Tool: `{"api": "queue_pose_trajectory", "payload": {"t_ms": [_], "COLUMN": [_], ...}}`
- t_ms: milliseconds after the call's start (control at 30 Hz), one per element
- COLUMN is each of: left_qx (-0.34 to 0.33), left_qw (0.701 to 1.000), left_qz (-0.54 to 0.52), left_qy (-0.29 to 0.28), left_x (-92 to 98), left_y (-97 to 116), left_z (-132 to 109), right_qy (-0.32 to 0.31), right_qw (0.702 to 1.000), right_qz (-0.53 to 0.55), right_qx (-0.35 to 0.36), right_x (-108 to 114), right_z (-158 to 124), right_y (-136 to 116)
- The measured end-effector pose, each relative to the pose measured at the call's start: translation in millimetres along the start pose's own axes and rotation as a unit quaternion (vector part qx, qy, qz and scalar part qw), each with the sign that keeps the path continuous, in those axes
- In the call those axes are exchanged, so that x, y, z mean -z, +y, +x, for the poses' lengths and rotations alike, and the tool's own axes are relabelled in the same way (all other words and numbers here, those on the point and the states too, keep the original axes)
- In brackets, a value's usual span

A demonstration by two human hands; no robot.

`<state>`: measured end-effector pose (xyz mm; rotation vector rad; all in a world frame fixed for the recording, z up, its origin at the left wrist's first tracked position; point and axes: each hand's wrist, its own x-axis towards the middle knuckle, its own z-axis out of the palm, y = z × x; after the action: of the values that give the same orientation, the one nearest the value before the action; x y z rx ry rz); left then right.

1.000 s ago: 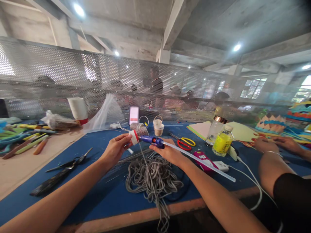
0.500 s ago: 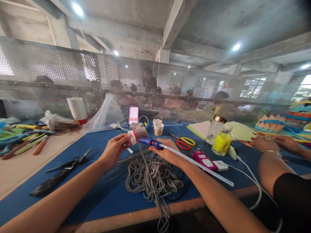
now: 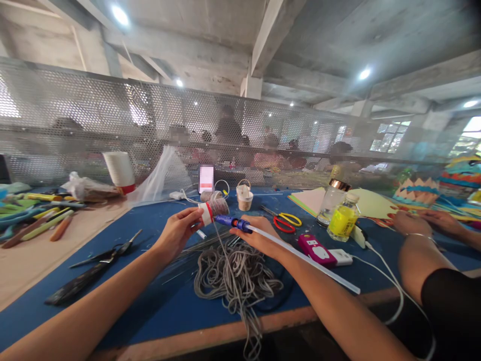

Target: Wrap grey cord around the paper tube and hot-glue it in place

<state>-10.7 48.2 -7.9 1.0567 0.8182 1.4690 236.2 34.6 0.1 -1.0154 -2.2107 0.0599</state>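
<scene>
My left hand (image 3: 180, 228) pinches the white, red-edged end of a small cup (image 3: 206, 213) whose other part is wrapped in grey cord. My right hand (image 3: 257, 231) is closed round a blue glue gun (image 3: 233, 222), with a long clear glue stick (image 3: 308, 258) running out of its back toward the lower right. The gun's tip is at the cup's red edge. From the cup a strand of cord runs down to a loose grey cord pile (image 3: 238, 278) on the blue mat (image 3: 150, 296).
Black scissors (image 3: 108, 258) lie left; red-yellow scissors (image 3: 287, 221), a magenta device (image 3: 317, 250) and a yellow bottle (image 3: 343, 218) are at right. Behind stand a small basket (image 3: 245, 199) and a phone (image 3: 206, 179). Another person's hands (image 3: 413, 223) work at far right.
The glue stick's rear end has dipped slightly. Both hands keep nearly the same place and hold.
</scene>
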Motion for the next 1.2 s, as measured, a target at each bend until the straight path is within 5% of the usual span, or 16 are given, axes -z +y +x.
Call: {"api": "queue_pose_trajectory", "payload": {"t_ms": [1200], "left_qx": [0.004], "left_qw": [1.000], "left_qz": [0.004], "left_qy": [-0.009], "left_x": [-2.8], "left_y": [1.1], "left_z": [-1.8], "right_qy": [0.011], "right_qw": [1.000], "right_qz": [-0.012], "right_qx": [-0.009], "right_x": [-0.4], "right_z": [-0.3], "right_y": [1.2]}}
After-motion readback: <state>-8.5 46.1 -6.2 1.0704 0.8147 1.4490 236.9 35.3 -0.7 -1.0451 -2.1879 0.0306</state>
